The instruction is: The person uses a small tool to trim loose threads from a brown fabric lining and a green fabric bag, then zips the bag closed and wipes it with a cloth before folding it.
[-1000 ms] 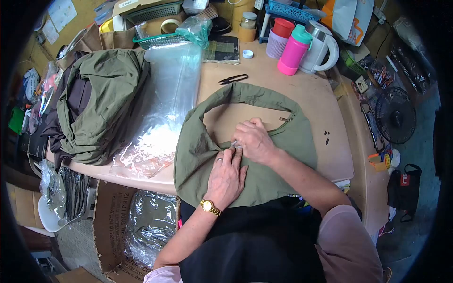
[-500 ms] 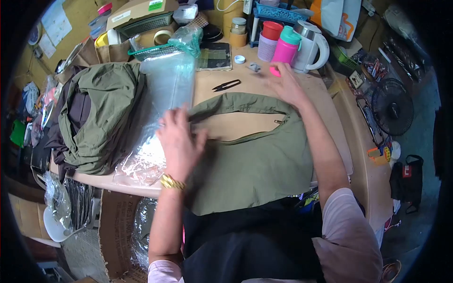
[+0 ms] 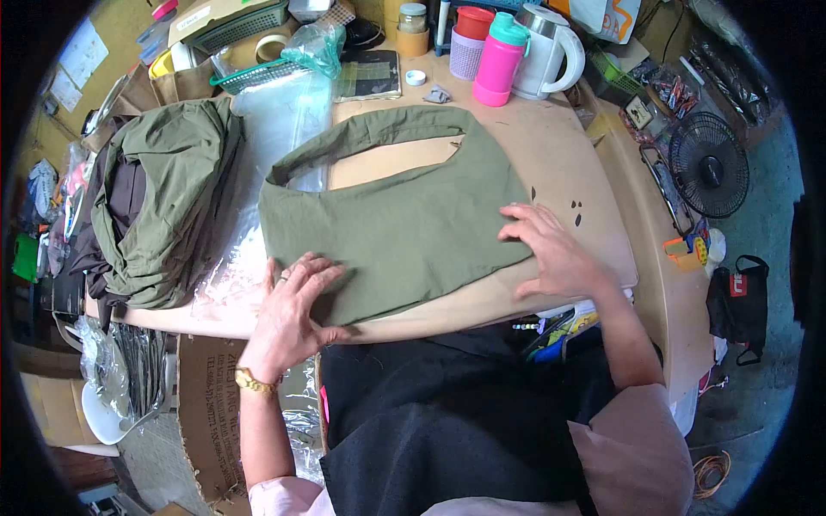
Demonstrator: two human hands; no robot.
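Note:
An olive-green fabric shoulder bag point(image 3: 396, 228) lies flat on the table, its strap looping toward the far side. My left hand point(image 3: 297, 305) rests with spread fingers on the bag's near left corner. At the bag's right edge, my right hand point(image 3: 555, 258) is open, its fingertips at the cloth. Part of a zipper pull point(image 3: 456, 144) shows inside the bag's opening, at the right.
Folded green and dark cloth point(image 3: 172, 181) is piled at the left beside clear plastic bags point(image 3: 284, 112). Along the back stand a pink bottle point(image 3: 499, 64), a white kettle point(image 3: 544, 56) and a notebook point(image 3: 370, 76). A black fan point(image 3: 710, 163) is at the right.
The bag has moved away from me and to the left, and lies flatter. My right hand has come back from near the pink bottle to the bag's edge. The black thread snips are out of sight.

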